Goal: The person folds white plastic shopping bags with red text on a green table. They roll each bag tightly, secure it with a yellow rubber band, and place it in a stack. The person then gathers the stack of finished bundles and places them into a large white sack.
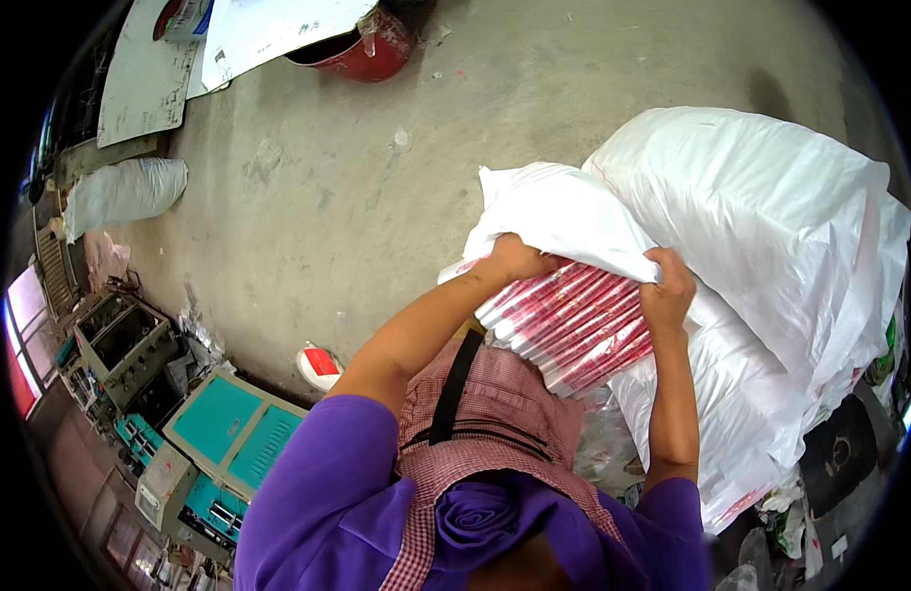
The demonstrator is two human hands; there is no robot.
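Note:
A white plastic sack (564,209) covers the far part of a stack of red-and-white plastic bundles (583,325), which lie side by side in a row in front of my body. My left hand (519,258) is closed at the near left edge of the sack's mouth, its fingertips partly hidden by the plastic. At the right corner of the mouth, my right hand (669,281) pinches the sack's edge between thumb and fingers. The near ends of the bundles stick out uncovered between my arms, close to my checked apron (495,394).
Large full white sacks (741,217) are piled on the right. Green-panelled machinery (219,424) stands at the lower left. A red bucket (371,54) sits by pale boards (268,34) at the far side, and another white sack (130,195) lies far left on the concrete floor (307,227).

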